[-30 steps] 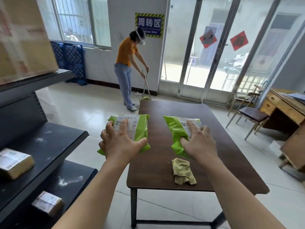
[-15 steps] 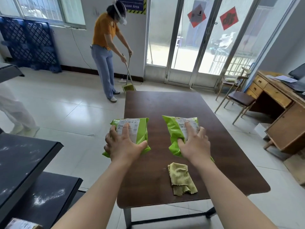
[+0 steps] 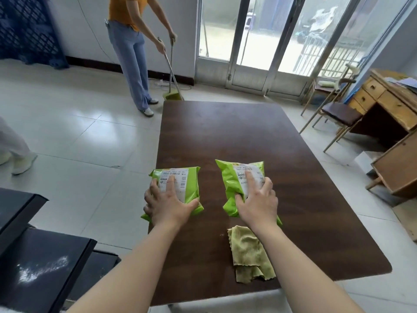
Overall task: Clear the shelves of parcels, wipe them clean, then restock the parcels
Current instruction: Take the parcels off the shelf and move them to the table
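Note:
Two green parcel bags with white labels are over the near part of the brown table [image 3: 237,132]. My left hand [image 3: 168,203] grips the left green parcel [image 3: 180,184], which hangs at the table's left edge. My right hand [image 3: 256,205] grips the right green parcel [image 3: 237,184] from above, over the tabletop. A crumpled yellow-green cloth [image 3: 249,254] lies on the table just beside my right forearm. Dark shelf boards [image 3: 40,263] with white dust smears show at the lower left.
A person in an orange top [image 3: 133,53] sweeps with a green dustpan [image 3: 172,96] beyond the table's far left corner. A chair [image 3: 338,114] and a wooden desk [image 3: 388,102] stand at the right. Another person's legs [image 3: 13,150] are at the left.
My view has tilted down and turned right, away from the shelves. Both hands have carried the green parcels lower over the table, keeping their hold.

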Available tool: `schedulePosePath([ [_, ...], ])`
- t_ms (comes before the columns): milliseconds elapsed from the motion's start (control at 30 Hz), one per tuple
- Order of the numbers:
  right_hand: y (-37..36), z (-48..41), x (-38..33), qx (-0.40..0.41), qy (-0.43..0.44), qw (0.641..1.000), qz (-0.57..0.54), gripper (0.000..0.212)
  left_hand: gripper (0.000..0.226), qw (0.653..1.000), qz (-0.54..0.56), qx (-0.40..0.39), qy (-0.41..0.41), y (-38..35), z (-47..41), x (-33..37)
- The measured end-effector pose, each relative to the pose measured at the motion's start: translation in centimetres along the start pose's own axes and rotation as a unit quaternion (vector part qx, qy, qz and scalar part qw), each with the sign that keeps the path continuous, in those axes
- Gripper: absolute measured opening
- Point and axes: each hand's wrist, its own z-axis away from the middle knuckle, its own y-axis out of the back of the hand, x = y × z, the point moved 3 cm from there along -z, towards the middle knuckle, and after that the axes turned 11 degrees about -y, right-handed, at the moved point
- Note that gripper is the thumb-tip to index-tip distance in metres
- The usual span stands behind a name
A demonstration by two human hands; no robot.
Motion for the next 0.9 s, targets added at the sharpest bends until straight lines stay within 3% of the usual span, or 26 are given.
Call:
schedulePosePath([
  [467, -9.0, -8.7, 0.8, -0.056, 0.048, 0.997, 0.027, 0.077, 0.103, 0.997, -0.018, -0.025, 0.075, -10.6, -4.2, -1.0],
  [900, -15.0, -10.9, 1.5, -0.077, 0.041, 0.995, 0.053, 0.078, 0.100, 0.993, -0.097, -0.042, 0.057, -14.8, -5.3, -2.9],
])
